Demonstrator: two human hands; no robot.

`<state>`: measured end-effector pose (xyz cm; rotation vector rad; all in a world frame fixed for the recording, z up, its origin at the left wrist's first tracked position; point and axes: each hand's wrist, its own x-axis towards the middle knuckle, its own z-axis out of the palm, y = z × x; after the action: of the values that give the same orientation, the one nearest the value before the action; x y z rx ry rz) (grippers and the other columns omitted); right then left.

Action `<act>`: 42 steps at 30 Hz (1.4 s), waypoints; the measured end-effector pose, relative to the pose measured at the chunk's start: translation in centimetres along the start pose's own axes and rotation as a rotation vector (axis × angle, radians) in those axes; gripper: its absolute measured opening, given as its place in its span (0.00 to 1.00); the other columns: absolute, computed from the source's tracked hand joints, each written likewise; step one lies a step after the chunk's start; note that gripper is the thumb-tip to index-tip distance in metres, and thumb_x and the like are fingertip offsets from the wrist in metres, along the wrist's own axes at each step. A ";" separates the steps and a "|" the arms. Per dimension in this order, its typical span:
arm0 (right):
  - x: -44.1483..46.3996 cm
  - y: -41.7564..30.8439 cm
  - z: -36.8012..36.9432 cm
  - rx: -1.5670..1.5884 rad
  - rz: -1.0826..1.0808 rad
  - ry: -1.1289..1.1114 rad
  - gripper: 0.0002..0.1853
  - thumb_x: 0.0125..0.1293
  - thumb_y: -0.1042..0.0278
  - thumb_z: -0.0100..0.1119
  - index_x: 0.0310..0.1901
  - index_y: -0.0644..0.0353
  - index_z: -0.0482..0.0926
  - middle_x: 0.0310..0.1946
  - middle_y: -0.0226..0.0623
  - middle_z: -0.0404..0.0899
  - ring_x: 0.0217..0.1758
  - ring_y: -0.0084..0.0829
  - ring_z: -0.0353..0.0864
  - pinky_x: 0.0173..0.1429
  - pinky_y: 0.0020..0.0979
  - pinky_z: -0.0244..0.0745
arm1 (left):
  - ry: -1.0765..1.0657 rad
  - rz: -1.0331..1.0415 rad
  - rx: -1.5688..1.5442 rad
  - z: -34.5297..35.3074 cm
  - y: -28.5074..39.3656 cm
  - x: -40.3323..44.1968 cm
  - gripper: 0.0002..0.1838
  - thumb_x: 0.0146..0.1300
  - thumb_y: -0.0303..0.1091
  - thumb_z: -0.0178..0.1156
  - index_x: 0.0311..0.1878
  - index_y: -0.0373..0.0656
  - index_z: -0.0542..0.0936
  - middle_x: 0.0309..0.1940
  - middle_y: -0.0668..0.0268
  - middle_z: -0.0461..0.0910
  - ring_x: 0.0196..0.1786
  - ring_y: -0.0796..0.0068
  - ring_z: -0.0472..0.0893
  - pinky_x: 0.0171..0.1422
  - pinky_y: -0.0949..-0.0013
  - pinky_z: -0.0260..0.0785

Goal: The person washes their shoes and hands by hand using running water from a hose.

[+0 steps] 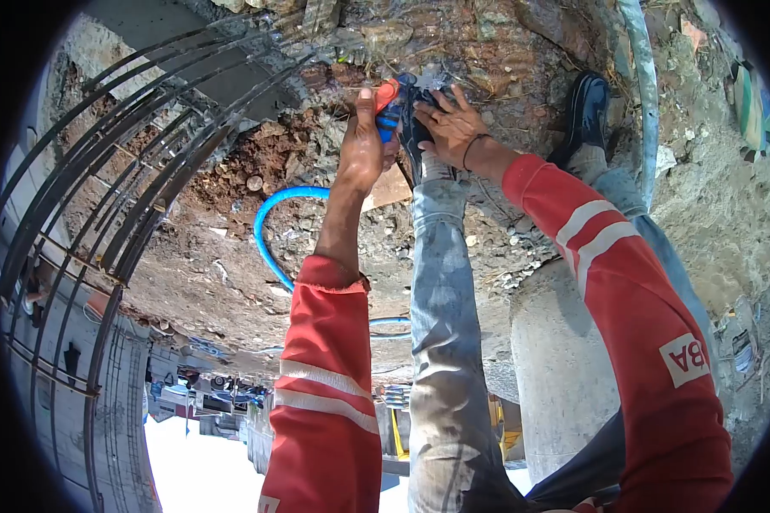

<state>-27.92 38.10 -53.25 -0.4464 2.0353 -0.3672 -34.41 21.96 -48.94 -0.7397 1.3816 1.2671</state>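
Observation:
My left hand is closed around the end of a blue hose, which has an orange-red piece at its tip, beside my dark wet shoe. The thumb points up along the hose end; the other fingers are partly hidden behind it. My right hand lies on the shoe's upper with its fingers spread. Water glistens and splashes around the toe. My other dark shoe stands apart on the right.
Bent rebar forms a cage on the left. A grey pipe runs down the right, and a concrete cylinder stands behind my legs. The ground is rough, wet earth and rubble, with a flat board near the left wrist.

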 end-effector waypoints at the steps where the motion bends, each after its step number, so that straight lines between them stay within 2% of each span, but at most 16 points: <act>1: 1.1 -0.1 -0.2 0.030 0.122 -0.025 0.34 0.69 0.46 0.45 0.70 0.58 0.60 0.74 0.38 0.55 0.78 0.43 0.49 0.79 0.50 0.36 | 0.018 -0.016 0.026 0.2 0.0 0.0 0.41 0.64 0.77 0.32 0.30 0.44 0.72 0.13 0.75 0.62 0.14 0.83 0.60 0.18 0.74 0.51; 5: 0.8 -1.7 4.5 -0.029 0.043 0.273 0.32 0.67 0.52 0.49 0.70 0.56 0.62 0.72 0.36 0.59 0.76 0.42 0.53 0.78 0.50 0.41 | 0.080 0.029 0.088 0.1 -1.1 0.4 0.40 0.64 0.76 0.32 0.30 0.44 0.72 0.12 0.75 0.63 0.13 0.82 0.60 0.17 0.74 0.50; 10: 1.6 -0.2 3.1 -0.012 -0.152 0.048 0.23 0.64 0.54 0.53 0.57 0.57 0.74 0.67 0.32 0.64 0.73 0.39 0.58 0.74 0.51 0.48 | 0.101 -0.006 -0.055 -0.5 -4.6 0.0 0.41 0.63 0.77 0.33 0.27 0.44 0.72 0.11 0.74 0.63 0.12 0.82 0.61 0.16 0.74 0.51; 14: 2.0 -0.5 2.7 -0.040 -0.060 0.137 0.19 0.62 0.55 0.53 0.50 0.54 0.79 0.63 0.32 0.67 0.69 0.38 0.63 0.67 0.53 0.56 | 0.209 -0.085 -0.138 -0.4 -8.2 -0.4 0.40 0.63 0.77 0.33 0.26 0.46 0.71 0.10 0.74 0.62 0.10 0.81 0.60 0.13 0.73 0.49; 18: 2.3 -0.3 10.2 -0.013 -0.310 0.469 0.14 0.61 0.58 0.53 0.46 0.50 0.80 0.61 0.30 0.70 0.70 0.36 0.62 0.66 0.49 0.57 | 0.253 -0.136 -0.167 -0.5 -9.5 0.1 0.39 0.62 0.77 0.33 0.26 0.47 0.71 0.10 0.74 0.62 0.10 0.82 0.60 0.13 0.74 0.49; 20: 3.5 -0.3 8.6 -0.119 -0.289 0.412 0.11 0.61 0.60 0.53 0.41 0.48 0.82 0.57 0.29 0.75 0.67 0.35 0.65 0.66 0.48 0.57 | 0.255 -0.137 -0.203 -0.9 -9.5 0.2 0.39 0.62 0.78 0.33 0.25 0.47 0.71 0.10 0.75 0.62 0.10 0.82 0.60 0.13 0.74 0.48; 21: 2.2 -1.6 1.3 -0.173 -0.230 0.014 0.10 0.62 0.62 0.51 0.41 0.48 0.82 0.54 0.26 0.77 0.64 0.33 0.67 0.67 0.48 0.56 | 0.256 -0.104 -0.193 -0.8 -9.2 -0.1 0.40 0.62 0.78 0.33 0.26 0.47 0.71 0.10 0.76 0.60 0.10 0.83 0.59 0.13 0.74 0.47; 22: 2.5 -1.3 0.3 -0.169 -0.237 0.008 0.10 0.62 0.62 0.51 0.41 0.48 0.82 0.54 0.26 0.77 0.64 0.33 0.67 0.67 0.48 0.56 | 0.261 -0.112 -0.196 -1.0 -8.7 -0.4 0.40 0.62 0.78 0.33 0.26 0.47 0.71 0.10 0.76 0.60 0.10 0.83 0.59 0.13 0.74 0.47; 25: 3.8 0.3 1.1 -0.104 -0.130 0.104 0.12 0.63 0.62 0.52 0.45 0.47 0.81 0.53 0.25 0.78 0.61 0.33 0.68 0.66 0.49 0.57 | 0.152 -0.127 -0.275 -2.0 -8.0 -0.5 0.38 0.62 0.77 0.35 0.30 0.47 0.71 0.12 0.77 0.60 0.11 0.83 0.58 0.14 0.75 0.47; 27: 3.6 0.8 2.3 -0.081 -0.025 0.422 0.15 0.64 0.60 0.52 0.51 0.46 0.80 0.57 0.24 0.76 0.66 0.33 0.66 0.69 0.49 0.56 | 0.184 -0.106 -0.287 -1.4 -7.6 -0.6 0.38 0.63 0.77 0.35 0.30 0.48 0.71 0.12 0.76 0.61 0.11 0.83 0.59 0.14 0.75 0.47; 30: 0.9 0.6 7.3 0.004 -0.206 0.531 0.17 0.67 0.58 0.50 0.56 0.45 0.79 0.62 0.21 0.74 0.71 0.34 0.62 0.73 0.50 0.52 | 0.182 -0.067 -0.286 -2.0 -6.9 -0.2 0.37 0.63 0.76 0.36 0.29 0.47 0.70 0.12 0.76 0.61 0.12 0.83 0.60 0.15 0.74 0.48; 34: 0.6 1.0 2.0 -0.119 -0.147 0.200 0.17 0.71 0.58 0.48 0.58 0.47 0.78 0.64 0.21 0.71 0.73 0.37 0.60 0.75 0.50 0.51 | 0.124 -0.019 -0.284 -2.0 -5.9 -0.3 0.39 0.63 0.77 0.34 0.28 0.46 0.71 0.13 0.74 0.62 0.12 0.82 0.59 0.15 0.74 0.48; 35: 1.1 0.4 -1.5 -0.014 0.105 0.084 0.17 0.71 0.58 0.49 0.57 0.47 0.79 0.65 0.22 0.71 0.73 0.38 0.60 0.75 0.49 0.51 | 0.133 -0.014 -0.280 -1.9 -5.5 -0.5 0.39 0.63 0.77 0.34 0.28 0.46 0.71 0.12 0.74 0.62 0.12 0.82 0.59 0.16 0.74 0.48; 36: 1.3 0.3 0.2 -0.010 0.106 0.088 0.17 0.71 0.58 0.49 0.57 0.47 0.79 0.65 0.22 0.71 0.73 0.38 0.60 0.75 0.49 0.51 | 0.143 -0.009 -0.274 -2.0 -5.1 -0.6 0.39 0.63 0.77 0.34 0.28 0.46 0.70 0.12 0.74 0.62 0.12 0.82 0.59 0.16 0.75 0.48; 39: -0.4 -0.1 7.4 0.084 -0.022 0.553 0.17 0.70 0.59 0.51 0.57 0.47 0.79 0.61 0.25 0.75 0.69 0.39 0.66 0.72 0.47 0.59 | 0.206 -0.009 -0.224 -2.1 -5.1 -0.2 0.39 0.63 0.76 0.34 0.28 0.46 0.71 0.12 0.75 0.62 0.13 0.82 0.60 0.16 0.75 0.48; 42: -1.8 1.2 6.4 0.070 -0.107 0.451 0.17 0.67 0.61 0.54 0.56 0.50 0.80 0.59 0.28 0.77 0.67 0.39 0.68 0.70 0.45 0.63 | 0.186 0.035 -0.177 -0.9 -3.6 0.7 0.38 0.64 0.76 0.34 0.28 0.46 0.71 0.12 0.75 0.62 0.12 0.82 0.60 0.16 0.74 0.48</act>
<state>-21.72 39.46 -55.40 -0.4610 2.4294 -0.6490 -31.45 20.39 -50.76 -0.9790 1.4483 1.3888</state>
